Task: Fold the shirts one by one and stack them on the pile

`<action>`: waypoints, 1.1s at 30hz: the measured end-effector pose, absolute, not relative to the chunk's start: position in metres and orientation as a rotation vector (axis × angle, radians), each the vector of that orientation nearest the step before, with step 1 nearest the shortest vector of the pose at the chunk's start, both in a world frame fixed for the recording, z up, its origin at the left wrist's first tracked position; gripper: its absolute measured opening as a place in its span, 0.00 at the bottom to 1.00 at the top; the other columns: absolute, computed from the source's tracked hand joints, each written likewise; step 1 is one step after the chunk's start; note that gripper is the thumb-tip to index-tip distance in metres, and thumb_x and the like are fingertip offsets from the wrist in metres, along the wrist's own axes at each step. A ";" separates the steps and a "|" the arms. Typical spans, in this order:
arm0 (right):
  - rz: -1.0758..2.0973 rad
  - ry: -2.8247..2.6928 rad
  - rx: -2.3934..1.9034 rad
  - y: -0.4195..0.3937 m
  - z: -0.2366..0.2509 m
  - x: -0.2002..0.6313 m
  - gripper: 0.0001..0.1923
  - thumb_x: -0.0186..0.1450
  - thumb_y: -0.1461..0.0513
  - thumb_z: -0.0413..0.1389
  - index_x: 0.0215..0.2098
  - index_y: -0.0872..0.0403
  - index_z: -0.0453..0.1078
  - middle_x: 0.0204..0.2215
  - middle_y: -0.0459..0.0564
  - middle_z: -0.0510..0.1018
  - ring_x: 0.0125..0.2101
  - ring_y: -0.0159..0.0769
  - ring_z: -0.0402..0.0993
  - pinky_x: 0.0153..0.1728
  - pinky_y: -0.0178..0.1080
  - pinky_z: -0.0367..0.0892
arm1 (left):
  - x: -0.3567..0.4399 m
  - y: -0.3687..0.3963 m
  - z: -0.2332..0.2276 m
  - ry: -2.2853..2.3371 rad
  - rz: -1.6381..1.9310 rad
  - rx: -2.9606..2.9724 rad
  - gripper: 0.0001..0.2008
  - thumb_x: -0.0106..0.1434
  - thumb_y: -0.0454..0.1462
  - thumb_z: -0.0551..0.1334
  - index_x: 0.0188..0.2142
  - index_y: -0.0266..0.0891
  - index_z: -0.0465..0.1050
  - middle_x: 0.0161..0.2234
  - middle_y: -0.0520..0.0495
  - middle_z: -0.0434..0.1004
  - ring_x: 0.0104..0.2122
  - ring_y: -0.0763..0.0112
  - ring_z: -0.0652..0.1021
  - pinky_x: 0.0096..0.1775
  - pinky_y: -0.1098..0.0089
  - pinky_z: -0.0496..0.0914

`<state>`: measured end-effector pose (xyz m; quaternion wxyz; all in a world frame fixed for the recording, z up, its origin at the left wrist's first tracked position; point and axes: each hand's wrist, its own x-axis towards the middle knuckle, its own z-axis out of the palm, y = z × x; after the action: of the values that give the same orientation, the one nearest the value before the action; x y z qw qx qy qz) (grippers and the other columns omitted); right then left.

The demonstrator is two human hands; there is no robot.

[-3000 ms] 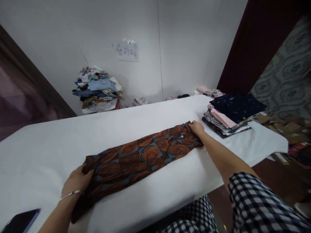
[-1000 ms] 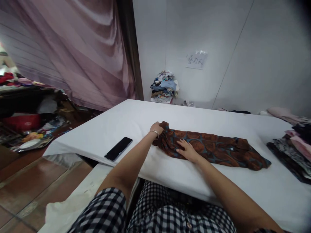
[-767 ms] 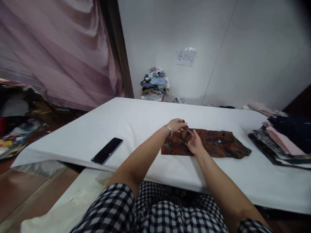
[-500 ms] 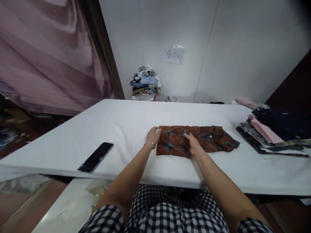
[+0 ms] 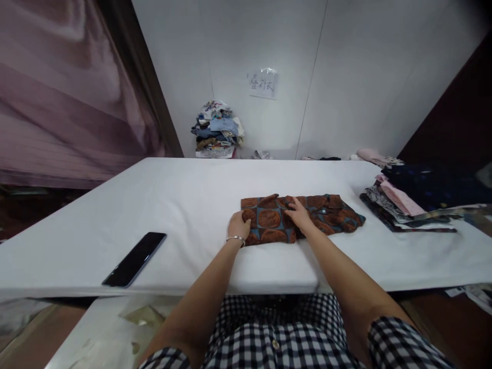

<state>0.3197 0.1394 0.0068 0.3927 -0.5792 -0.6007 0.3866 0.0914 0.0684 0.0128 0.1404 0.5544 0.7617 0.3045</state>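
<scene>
Folded brown-print shirt [image 5: 300, 218] is being pressed flat: L hand [image 5: 239, 225] at its left edge, R hand [image 5: 299, 214] spread on top; phone [image 5: 134, 259] well left.

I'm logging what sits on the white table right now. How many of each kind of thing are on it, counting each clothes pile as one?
Brown patterned shirt under the left hand and right hand: 1
Black phone: 1
Stack of folded clothes at the right: 1
Loose garments at the far edge: 1 pile
Total: 4
</scene>
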 end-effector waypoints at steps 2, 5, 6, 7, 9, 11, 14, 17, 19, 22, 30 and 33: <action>0.866 -1.626 -1.495 0.129 0.006 0.329 0.38 0.57 0.61 0.53 0.65 0.48 0.50 0.54 0.55 0.70 0.38 0.38 0.75 0.43 0.46 0.71 | 0.091 0.069 0.011 2.203 0.894 1.583 0.21 0.59 0.37 0.60 0.52 0.37 0.68 0.51 0.39 0.72 0.51 0.61 0.72 0.52 0.65 0.64; 0.665 -1.752 -1.541 0.102 0.011 0.338 0.33 0.58 0.58 0.54 0.62 0.51 0.58 0.49 0.55 0.73 0.34 0.38 0.74 0.43 0.46 0.70 | 0.092 0.069 0.012 2.199 0.896 1.578 0.21 0.59 0.37 0.60 0.52 0.36 0.67 0.51 0.39 0.72 0.51 0.60 0.72 0.52 0.64 0.65; 0.625 -1.779 -1.572 0.093 0.013 0.340 0.33 0.58 0.56 0.55 0.62 0.52 0.59 0.46 0.55 0.75 0.34 0.39 0.74 0.42 0.46 0.70 | 0.092 0.069 0.012 2.199 0.894 1.589 0.21 0.59 0.37 0.60 0.53 0.36 0.67 0.51 0.39 0.72 0.51 0.59 0.72 0.52 0.64 0.65; 0.613 -1.801 -1.607 0.083 0.015 0.341 0.33 0.59 0.55 0.54 0.62 0.52 0.59 0.42 0.54 0.76 0.34 0.40 0.74 0.41 0.46 0.69 | 0.092 0.069 0.012 2.201 0.891 1.601 0.21 0.59 0.37 0.60 0.53 0.35 0.67 0.51 0.38 0.72 0.52 0.59 0.71 0.53 0.64 0.64; 0.656 -1.839 -1.659 0.067 0.016 0.342 0.34 0.60 0.52 0.54 0.63 0.52 0.57 0.35 0.51 0.77 0.33 0.42 0.74 0.39 0.45 0.69 | 0.092 0.069 0.012 2.201 0.893 1.620 0.22 0.60 0.36 0.59 0.53 0.34 0.67 0.51 0.37 0.72 0.52 0.59 0.71 0.53 0.64 0.65; 0.718 -1.886 -1.638 0.057 0.014 0.341 0.35 0.59 0.53 0.55 0.63 0.50 0.57 0.33 0.49 0.77 0.33 0.42 0.74 0.38 0.43 0.69 | 0.092 0.069 0.012 2.197 0.904 1.623 0.21 0.60 0.36 0.59 0.53 0.34 0.67 0.51 0.37 0.72 0.51 0.58 0.72 0.52 0.64 0.65; 0.763 -1.896 -1.508 0.058 0.009 0.336 0.28 0.58 0.59 0.53 0.58 0.51 0.64 0.37 0.49 0.77 0.36 0.40 0.74 0.40 0.43 0.69 | 0.091 0.069 0.011 2.192 0.934 1.595 0.21 0.60 0.36 0.59 0.53 0.36 0.67 0.51 0.38 0.72 0.51 0.59 0.72 0.52 0.63 0.65; 0.658 -1.827 -1.378 0.070 0.008 0.334 0.22 0.60 0.61 0.49 0.51 0.51 0.70 0.42 0.51 0.77 0.41 0.41 0.73 0.45 0.44 0.69 | 0.091 0.069 0.009 2.181 0.965 1.573 0.21 0.60 0.36 0.59 0.53 0.37 0.66 0.51 0.39 0.72 0.51 0.60 0.72 0.51 0.64 0.66; 0.534 -1.843 -1.381 0.079 0.011 0.336 0.20 0.61 0.62 0.48 0.50 0.51 0.71 0.44 0.51 0.76 0.44 0.41 0.72 0.47 0.43 0.67 | 0.090 0.068 0.008 2.179 0.977 1.586 0.21 0.60 0.36 0.59 0.53 0.36 0.67 0.51 0.39 0.72 0.51 0.59 0.72 0.52 0.63 0.66; 0.453 -2.058 -1.569 0.085 0.019 0.342 0.17 0.60 0.66 0.49 0.44 0.53 0.74 0.41 0.53 0.77 0.44 0.42 0.72 0.48 0.43 0.66 | 0.090 0.068 0.005 2.183 0.995 1.611 0.21 0.60 0.34 0.58 0.53 0.35 0.67 0.51 0.38 0.72 0.51 0.59 0.72 0.53 0.63 0.66; 0.217 -2.198 -1.300 0.075 0.058 0.303 0.25 0.66 0.58 0.48 0.60 0.56 0.62 0.61 0.56 0.61 0.61 0.42 0.55 0.60 0.45 0.53 | 0.091 0.068 0.005 2.181 1.020 1.597 0.20 0.61 0.36 0.58 0.53 0.34 0.67 0.50 0.38 0.73 0.51 0.58 0.72 0.52 0.62 0.66; 0.286 -2.294 -1.260 0.081 0.052 0.274 0.31 0.67 0.53 0.46 0.65 0.56 0.53 0.65 0.57 0.52 0.65 0.43 0.45 0.62 0.49 0.48 | 0.091 0.066 0.010 2.148 1.048 1.524 0.20 0.64 0.41 0.55 0.53 0.35 0.67 0.51 0.39 0.73 0.50 0.58 0.73 0.51 0.62 0.66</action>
<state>0.2743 0.0806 0.0519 0.2516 -0.4631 -0.8433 0.1052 0.0912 0.0665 0.0100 0.1531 0.5312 0.7489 0.3653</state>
